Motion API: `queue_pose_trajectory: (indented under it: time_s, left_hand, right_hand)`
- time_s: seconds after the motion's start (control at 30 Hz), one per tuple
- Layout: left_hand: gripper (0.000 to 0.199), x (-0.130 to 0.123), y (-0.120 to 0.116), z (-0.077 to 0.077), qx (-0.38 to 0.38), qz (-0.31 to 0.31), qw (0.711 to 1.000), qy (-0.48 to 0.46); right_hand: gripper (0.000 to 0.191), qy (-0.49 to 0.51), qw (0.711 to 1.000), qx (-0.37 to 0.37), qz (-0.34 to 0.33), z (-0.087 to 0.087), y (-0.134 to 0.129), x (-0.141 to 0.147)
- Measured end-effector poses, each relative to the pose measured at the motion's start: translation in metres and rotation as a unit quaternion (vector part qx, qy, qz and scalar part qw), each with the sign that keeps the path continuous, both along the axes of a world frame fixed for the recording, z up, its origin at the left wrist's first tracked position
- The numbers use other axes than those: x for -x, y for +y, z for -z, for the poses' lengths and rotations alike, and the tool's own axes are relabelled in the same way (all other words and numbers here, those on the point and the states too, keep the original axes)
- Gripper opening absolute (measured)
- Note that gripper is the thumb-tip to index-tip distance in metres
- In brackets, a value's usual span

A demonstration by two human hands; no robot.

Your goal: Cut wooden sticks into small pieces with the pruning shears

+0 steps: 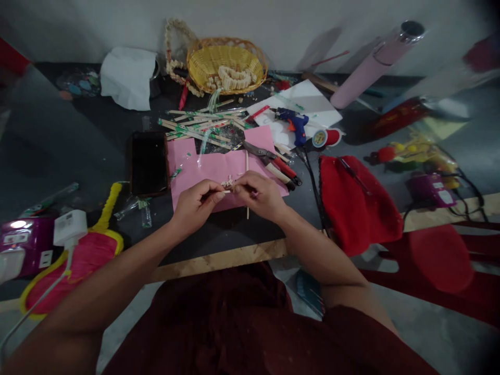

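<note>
Over the pink paper, my left hand pinches a short pale stick piece between thumb and fingers. My right hand is close beside it, fingers pressed together; what they hold is hidden. Small pale bits lie on the paper just behind the fingertips. A long wooden stick passes under my right hand, its near end past the paper. Red-and-white handled pliers rest at the paper's right side. Behind the paper lies a pile of wooden sticks, some with green-printed wrappers.
A phone lies left of the paper. Further back are a wicker basket, a blue glue gun, its cable, red thread and a pink bottle. Red cloth lies right; a yellow-rimmed pink item is left.
</note>
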State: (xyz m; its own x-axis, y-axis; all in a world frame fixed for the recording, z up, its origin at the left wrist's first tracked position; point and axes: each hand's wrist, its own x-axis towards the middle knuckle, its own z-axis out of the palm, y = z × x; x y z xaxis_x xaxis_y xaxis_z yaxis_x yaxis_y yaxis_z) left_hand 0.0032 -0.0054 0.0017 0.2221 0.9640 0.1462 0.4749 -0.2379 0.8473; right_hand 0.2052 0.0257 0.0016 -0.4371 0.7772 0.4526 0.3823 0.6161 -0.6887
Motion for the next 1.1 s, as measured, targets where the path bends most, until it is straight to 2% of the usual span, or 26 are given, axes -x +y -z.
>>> queue_pose_trajectory:
  time_s: [0.13,0.2,0.23,0.3,0.37,0.53,0.83,0.93,1.1]
  left_hand:
    - [0.013,0.001,0.001,-0.003,-0.008,-0.041,0.999,-0.034]
    - [0.014,0.002,0.001,-0.004,0.01,-0.05,0.997,-0.05]
    - [0.015,0.002,0.001,-0.005,0.02,-0.052,0.997,-0.057]
    - [0.015,0.002,0.0,-0.004,0.039,-0.056,0.995,-0.073]
    - [0.017,0.001,0.001,-0.003,0.057,-0.058,0.992,-0.098]
    - [0.02,0.001,0.003,0.003,0.101,-0.058,0.979,-0.165]
    - [0.02,0.0,0.003,0.002,0.116,-0.049,0.982,-0.14]
    - [0.021,-0.001,0.003,0.003,0.13,-0.047,0.979,-0.153]
    - [0.025,0.0,0.003,0.004,0.13,-0.03,0.982,-0.133]
  right_hand:
    - [0.023,-0.003,0.99,0.001,0.141,-0.002,0.012,-0.017]
    - [0.024,-0.012,0.985,-0.008,0.171,-0.001,0.018,-0.024]
    - [0.019,-0.023,0.984,-0.019,0.174,0.001,0.021,-0.026]
    - [0.008,-0.065,0.984,-0.047,0.161,0.006,0.024,-0.029]
    - [0.015,-0.12,0.981,-0.071,0.135,0.011,0.024,-0.029]
    - [0.013,-0.199,0.97,-0.085,0.109,0.021,0.021,-0.024]
    - [0.012,-0.252,0.957,-0.095,0.108,0.019,0.024,-0.014]
    - [0.014,-0.217,0.968,-0.083,0.098,0.014,0.023,-0.011]
    - [0.013,-0.076,0.995,-0.04,0.046,0.007,0.01,0.0]
